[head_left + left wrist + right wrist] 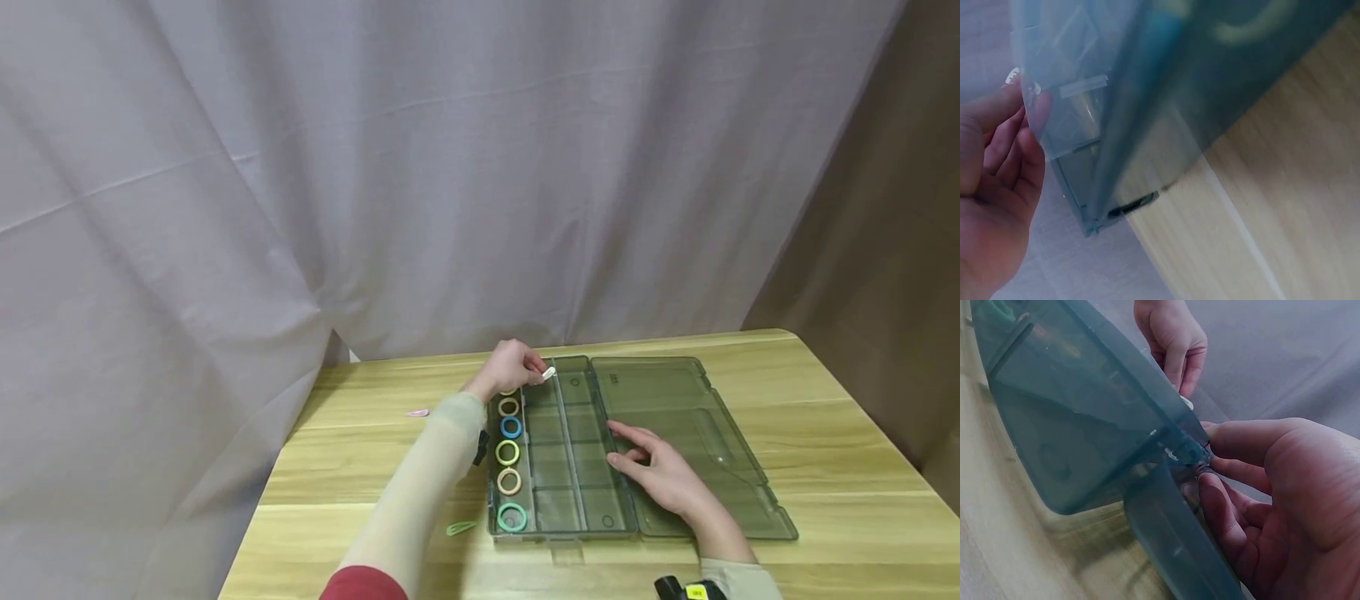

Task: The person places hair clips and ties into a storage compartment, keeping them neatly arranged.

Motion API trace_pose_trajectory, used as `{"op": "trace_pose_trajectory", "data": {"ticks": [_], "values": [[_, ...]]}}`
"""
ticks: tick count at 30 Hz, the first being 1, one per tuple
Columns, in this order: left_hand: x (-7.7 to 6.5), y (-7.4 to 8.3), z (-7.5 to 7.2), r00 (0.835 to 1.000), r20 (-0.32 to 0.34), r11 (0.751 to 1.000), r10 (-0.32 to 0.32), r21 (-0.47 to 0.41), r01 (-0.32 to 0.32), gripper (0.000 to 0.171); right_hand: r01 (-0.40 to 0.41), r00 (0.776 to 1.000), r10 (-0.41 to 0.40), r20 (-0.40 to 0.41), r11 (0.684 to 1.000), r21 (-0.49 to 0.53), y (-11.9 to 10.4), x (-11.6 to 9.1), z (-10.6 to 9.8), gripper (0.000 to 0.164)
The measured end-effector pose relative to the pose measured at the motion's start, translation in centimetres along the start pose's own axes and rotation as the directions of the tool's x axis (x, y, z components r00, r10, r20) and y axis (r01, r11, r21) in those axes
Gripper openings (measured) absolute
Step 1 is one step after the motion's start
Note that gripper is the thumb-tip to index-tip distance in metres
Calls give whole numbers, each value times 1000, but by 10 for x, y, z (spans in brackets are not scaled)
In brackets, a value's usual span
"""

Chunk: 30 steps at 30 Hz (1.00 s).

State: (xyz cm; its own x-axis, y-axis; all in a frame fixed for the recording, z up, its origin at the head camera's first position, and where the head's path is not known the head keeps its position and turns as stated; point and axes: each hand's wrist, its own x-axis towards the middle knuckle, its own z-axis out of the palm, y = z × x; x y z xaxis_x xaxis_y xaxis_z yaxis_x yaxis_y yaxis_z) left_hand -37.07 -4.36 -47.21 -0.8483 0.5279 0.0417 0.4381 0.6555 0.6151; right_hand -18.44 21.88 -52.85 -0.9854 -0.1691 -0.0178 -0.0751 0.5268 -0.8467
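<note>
I'm apparently steadying the translucent grey-green plastic box point(546, 429) with my loosely spread right grip point(662, 473), my left grip point(513, 367) pinching a small white clip point(550, 373).

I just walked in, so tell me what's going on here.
A person's left hand pinches a white clip over the far end of an open box, whose lid lies folded out to the right. The right hand touches the box's hinge side. Rings line the left compartment. A pink clip and a green clip lie on the table, left of the box.
</note>
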Motion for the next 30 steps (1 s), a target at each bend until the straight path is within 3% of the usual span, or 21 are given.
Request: {"op": "trace_pose_trajectory", "data": {"ticks": [4, 11, 13, 18, 21, 24, 30], "values": [[-2, 1, -1, 998, -16, 985, 52, 162, -49, 8, 2, 1000, -2, 9, 1000, 4, -1, -3, 0, 65], [0, 2, 1, 997, 26, 960, 72, 269, -76, 10, 6, 1000, -6, -12, 1000, -8, -1, -7, 0, 65], [1, 2, 2, 994, 50, 939, 97, 326, -108, 7, 4, 1000, -4, -13, 1000, -6, -1, -7, 0, 65], [2, 2, 7, 984, 93, 871, 153, 457, -179, 42, -3, 1000, 3, -12, 1000, -12, -2, -8, 1, 65], [1, 4, 10, 985, 89, 843, 147, 510, -172, 49, 1, 1000, -1, -12, 1000, -16, -2, -7, 1, 65], [0, 5, 13, 989, 94, 824, 118, 547, -150, 43, 5, 1000, -5, -10, 1000, -12, -1, -6, 2, 65], [-3, 5, 15, 991, 104, 832, 80, 541, -124, 21, -3, 1000, 3, -11, 1000, -12, -1, -5, 3, 66]]}}
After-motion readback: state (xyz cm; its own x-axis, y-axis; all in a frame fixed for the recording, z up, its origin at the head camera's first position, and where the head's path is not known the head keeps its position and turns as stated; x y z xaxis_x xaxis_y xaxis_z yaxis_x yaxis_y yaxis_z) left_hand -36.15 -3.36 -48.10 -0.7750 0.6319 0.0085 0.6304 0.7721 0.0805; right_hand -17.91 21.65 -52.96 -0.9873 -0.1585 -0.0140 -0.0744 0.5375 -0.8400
